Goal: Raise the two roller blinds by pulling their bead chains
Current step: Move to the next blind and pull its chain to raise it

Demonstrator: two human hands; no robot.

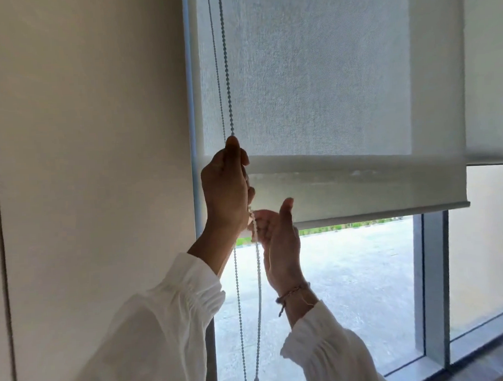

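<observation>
Left hand (226, 191) grip — bead chain (225, 62) above

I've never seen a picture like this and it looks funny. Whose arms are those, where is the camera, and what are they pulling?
The camera sits on a person's head, so you see their own two arms in white sleeves reaching up. In front is a window with a grey blind hanging halfway down it. A second blind hangs beside it on the right. The left hand is closed around a bead chain, a long string of little balls. The right hand, with a bracelet on its wrist, is just below it at the chain, fingers loose; I can't tell if it grips. Pulling that chain rolls the blind up.
</observation>
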